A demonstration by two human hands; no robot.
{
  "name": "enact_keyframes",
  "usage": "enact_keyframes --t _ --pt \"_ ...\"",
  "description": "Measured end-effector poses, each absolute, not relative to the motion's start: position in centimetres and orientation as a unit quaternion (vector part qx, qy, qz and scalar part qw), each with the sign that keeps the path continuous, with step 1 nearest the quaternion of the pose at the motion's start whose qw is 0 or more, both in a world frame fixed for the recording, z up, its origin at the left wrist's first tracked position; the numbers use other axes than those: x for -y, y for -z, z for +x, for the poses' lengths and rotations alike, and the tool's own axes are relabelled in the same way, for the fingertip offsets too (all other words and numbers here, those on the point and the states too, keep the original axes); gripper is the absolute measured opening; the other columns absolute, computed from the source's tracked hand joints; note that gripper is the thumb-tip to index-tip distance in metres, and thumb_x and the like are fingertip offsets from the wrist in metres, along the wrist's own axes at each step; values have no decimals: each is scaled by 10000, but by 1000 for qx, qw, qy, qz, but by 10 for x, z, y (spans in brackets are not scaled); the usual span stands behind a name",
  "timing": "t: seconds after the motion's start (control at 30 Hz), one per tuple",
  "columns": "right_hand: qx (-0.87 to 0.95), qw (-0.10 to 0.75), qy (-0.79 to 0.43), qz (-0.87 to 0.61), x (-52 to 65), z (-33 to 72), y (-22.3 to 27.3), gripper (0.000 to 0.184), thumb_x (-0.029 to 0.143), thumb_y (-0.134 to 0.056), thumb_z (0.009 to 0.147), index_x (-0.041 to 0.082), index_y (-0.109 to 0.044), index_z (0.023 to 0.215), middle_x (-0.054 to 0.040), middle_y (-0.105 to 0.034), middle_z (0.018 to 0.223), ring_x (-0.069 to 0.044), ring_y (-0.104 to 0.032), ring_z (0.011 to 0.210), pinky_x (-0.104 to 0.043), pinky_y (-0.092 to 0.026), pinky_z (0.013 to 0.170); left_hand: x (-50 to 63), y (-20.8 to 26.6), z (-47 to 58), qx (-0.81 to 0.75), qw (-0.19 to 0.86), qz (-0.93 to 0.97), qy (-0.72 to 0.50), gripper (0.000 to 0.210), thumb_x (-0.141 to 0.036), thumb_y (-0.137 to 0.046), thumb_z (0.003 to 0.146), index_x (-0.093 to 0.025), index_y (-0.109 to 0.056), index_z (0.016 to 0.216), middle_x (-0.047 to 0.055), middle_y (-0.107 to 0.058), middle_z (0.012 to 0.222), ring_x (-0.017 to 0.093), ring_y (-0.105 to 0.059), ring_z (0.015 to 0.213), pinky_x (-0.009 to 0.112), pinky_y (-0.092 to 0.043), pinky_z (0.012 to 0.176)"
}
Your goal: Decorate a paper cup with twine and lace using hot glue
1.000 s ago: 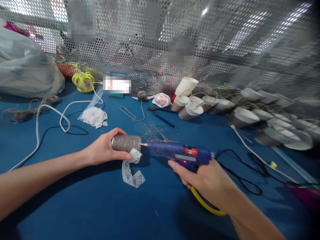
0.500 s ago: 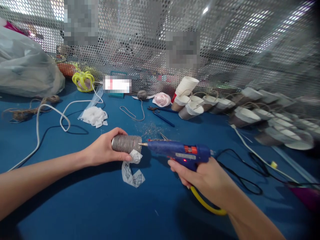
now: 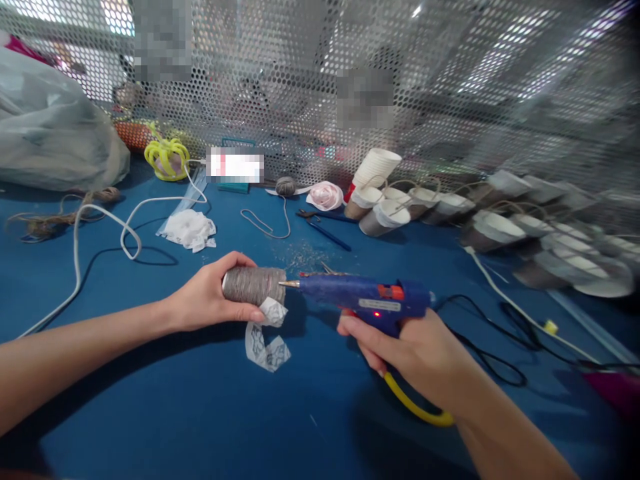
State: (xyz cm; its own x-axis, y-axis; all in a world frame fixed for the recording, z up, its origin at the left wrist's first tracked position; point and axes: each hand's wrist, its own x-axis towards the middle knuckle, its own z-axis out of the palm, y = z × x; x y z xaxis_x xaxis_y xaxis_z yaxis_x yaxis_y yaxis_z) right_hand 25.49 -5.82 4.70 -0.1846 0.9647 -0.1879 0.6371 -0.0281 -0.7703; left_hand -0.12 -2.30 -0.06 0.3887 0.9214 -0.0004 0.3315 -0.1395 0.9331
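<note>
My left hand (image 3: 215, 293) is wrapped round a grey twine-covered cup (image 3: 253, 285) lying on its side, its rim end facing right. A strip of white lace (image 3: 267, 350) trails down from that end, with my thumb against its upper part. In my right hand (image 3: 400, 343) is a blue hot glue gun (image 3: 357, 295), its red light lit. The metal nozzle points left, close to the cup's rim end; whether it touches I cannot tell. My right fingers circle the handle, and the trigger is hidden.
White lace (image 3: 189, 229) lies in a pile at the left. Pliers (image 3: 325, 233), a ball of grey twine (image 3: 286, 187) and a pink ribbon roll (image 3: 325, 195) sit farther back. Several twine-wrapped cups (image 3: 385, 217) line the right rear. A black cable (image 3: 485, 360) loops at right.
The glue gun and my right hand have shifted slightly right. My left hand still holds the cup in nearly the same place, with the lace hanging from it.
</note>
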Motion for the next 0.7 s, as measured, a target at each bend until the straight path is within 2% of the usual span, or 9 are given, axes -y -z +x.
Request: enact_keyframes --t 0.1,0.23,0.5,0.7 --pt "673 202 -384 -599 58 254 -48 327 481 -541 774 193 -605 634 36 -478 404 -128 -501 423 -256 -439 502 23 1 -1 -453 463 689 -326 557 -442 -750 565 -182 -472 971 -38 -485 734 98 -422 616 217 -370 556" --pt "652 236 -401 -599 63 249 -52 254 439 -569 751 192 -607 702 63 -437 389 -108 -449 387 -239 -415 460 23 0 -2 -452 470 680 -334 563 -459 -752 553 -178 -482 960 -28 -500 743 104 -438 624 222 -387 560" --pt "665 218 -406 -588 66 248 -55 259 425 -561 752 186 -599 659 62 -440 390 -97 -429 386 -235 -411 455 23 -2 -2 -455 494 659 -338 551 -491 -738 552 -172 -496 931 -32 -496 716 96 -426 600 212 -373 534" --pt "675 233 -404 -572 62 257 -50 273 428 -559 768 173 -609 683 58 -447 380 -98 -453 379 -230 -441 454 25 0 -3 -444 459 689 -343 602 -521 -739 536 -180 -482 961 -20 -507 748 107 -440 616 223 -380 549"
